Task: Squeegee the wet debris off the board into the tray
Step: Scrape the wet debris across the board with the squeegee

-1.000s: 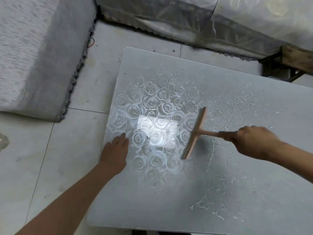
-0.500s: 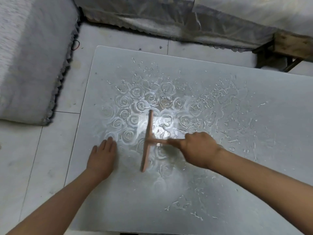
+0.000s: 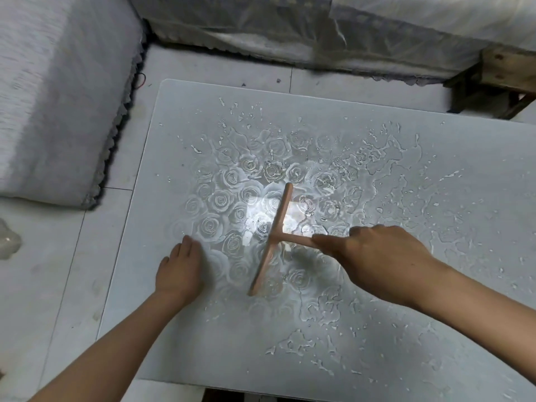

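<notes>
Pale tiled floor [image 3: 58,285] all round; grey fabric-covered bulk at left, plastic-sheeted bedding [image 3: 290,30] along the far side. Grey board [image 3: 203,343] lies flat, glossy with water, rose pattern showing at centre under a bright glare. White wet debris [image 3: 301,346] scattered in flecks and streaks, thickest toward the right and near edge. Squeegee [image 3: 274,236], pinkish-tan, T-shaped, sits on the board's centre: blade's long axis runs from far-right to near-left, slightly off straight away from the camera; handle points right. Right hand [image 3: 374,256] clenched around the handle. Left hand [image 3: 179,271] lies released, palm down, flat on the board just left of the blade, apart from it.
</notes>
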A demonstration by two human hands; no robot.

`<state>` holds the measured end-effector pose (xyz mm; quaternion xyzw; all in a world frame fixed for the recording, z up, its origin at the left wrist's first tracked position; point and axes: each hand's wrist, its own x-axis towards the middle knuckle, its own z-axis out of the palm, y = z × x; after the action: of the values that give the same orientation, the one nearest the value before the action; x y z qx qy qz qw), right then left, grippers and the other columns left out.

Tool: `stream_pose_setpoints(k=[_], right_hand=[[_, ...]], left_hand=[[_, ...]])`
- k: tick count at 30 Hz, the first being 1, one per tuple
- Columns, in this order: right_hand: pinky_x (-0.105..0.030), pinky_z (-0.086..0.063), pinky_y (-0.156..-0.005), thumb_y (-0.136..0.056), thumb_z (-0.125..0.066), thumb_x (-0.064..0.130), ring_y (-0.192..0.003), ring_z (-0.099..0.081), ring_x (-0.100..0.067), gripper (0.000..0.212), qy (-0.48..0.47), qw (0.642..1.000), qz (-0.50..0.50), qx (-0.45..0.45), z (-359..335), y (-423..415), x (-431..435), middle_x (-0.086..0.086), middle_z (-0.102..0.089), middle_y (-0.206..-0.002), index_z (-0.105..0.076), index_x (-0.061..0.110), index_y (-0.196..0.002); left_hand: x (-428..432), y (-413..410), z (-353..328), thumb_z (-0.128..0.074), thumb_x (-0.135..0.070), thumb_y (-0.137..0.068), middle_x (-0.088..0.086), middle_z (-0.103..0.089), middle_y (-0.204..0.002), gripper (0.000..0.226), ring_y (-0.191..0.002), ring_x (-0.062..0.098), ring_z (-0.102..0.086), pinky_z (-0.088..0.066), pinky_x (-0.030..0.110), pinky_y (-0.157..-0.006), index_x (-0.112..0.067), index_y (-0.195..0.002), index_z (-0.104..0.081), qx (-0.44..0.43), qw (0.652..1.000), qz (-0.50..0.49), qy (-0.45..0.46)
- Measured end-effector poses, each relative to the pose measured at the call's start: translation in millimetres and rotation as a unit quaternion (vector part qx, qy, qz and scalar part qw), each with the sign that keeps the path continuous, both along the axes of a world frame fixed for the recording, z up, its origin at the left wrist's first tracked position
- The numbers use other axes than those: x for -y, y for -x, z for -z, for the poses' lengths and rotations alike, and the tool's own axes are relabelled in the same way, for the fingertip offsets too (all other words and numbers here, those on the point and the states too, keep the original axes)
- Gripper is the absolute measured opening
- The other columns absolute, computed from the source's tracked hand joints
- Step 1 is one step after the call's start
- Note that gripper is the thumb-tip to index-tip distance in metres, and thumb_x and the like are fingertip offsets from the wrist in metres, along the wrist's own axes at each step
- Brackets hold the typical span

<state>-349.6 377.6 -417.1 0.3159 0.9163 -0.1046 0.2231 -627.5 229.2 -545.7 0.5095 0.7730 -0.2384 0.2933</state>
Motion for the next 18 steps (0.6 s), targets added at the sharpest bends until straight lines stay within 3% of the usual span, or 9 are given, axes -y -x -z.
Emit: stream_pose_setpoints(k=[4, 9, 13, 15, 18], right_hand=[[-0.029, -0.031, -0.055, -0.100, -0.034, 0.045, -0.079, -0.060, -0.026, 0.037, 0.023, 0.999, -0.019, 0.019, -9, 16, 5, -0.003, -0.055, -0.084, -0.033, 0.039, -0.137], [-0.027, -0.022, -0.048, -0.098, -0.042, 0.023, -0.067, -0.044, -0.023, 0.050, -0.008, 0.998, -0.055, 0.038, -11, 53, 10, 0.000, -0.046, -0.076, -0.026, 0.043, -0.142], [-0.027, -0.023, -0.050, -0.097, -0.045, 0.024, -0.073, -0.057, -0.026, 0.042, -0.013, 0.995, -0.094, 0.008, -13, 109, 14, -0.003, -0.054, -0.082, -0.037, 0.035, -0.137], [-0.028, -0.017, -0.048, -0.096, -0.045, 0.020, -0.084, -0.062, -0.028, 0.042, -0.022, 0.992, -0.128, -0.004, -9, 150, 19, -0.005, -0.062, -0.094, -0.039, 0.032, -0.136], [-0.030, -0.022, -0.057, -0.097, -0.042, 0.018, -0.091, -0.061, -0.029, 0.040, -0.023, 0.988, -0.150, 0.002, 7, 222, 25, -0.007, -0.062, -0.103, -0.041, 0.027, -0.136]], left_hand=[[9, 13, -6, -0.048, -0.014, -0.088, 0.009, 0.001, -0.160, 0.076, -0.145, 0.024, -0.014, -0.027, 0.036, -0.112, -0.008, -0.151, -0.006, 0.009, 0.999, -0.038, 0.008], [20, 43, -13, -0.050, -0.015, -0.089, 0.011, 0.003, -0.160, 0.078, -0.146, 0.025, -0.011, -0.028, 0.038, -0.113, -0.009, -0.152, -0.004, 0.009, 0.997, -0.076, 0.015], [22, 80, -9, -0.047, -0.013, -0.089, 0.010, 0.001, -0.160, 0.074, -0.146, 0.026, -0.014, -0.028, 0.039, -0.112, -0.008, -0.151, -0.007, 0.024, 0.993, -0.113, 0.008], [23, 103, -4, -0.047, -0.012, -0.089, 0.011, -0.005, -0.159, 0.071, -0.143, 0.030, -0.019, -0.030, 0.040, -0.111, -0.006, -0.150, -0.011, 0.054, 0.984, -0.167, 0.007], [22, 143, 8, -0.047, -0.010, -0.090, 0.019, -0.023, -0.152, 0.063, -0.136, 0.036, -0.031, -0.032, 0.042, -0.108, -0.002, -0.146, -0.021, 0.099, 0.967, -0.233, -0.014]])
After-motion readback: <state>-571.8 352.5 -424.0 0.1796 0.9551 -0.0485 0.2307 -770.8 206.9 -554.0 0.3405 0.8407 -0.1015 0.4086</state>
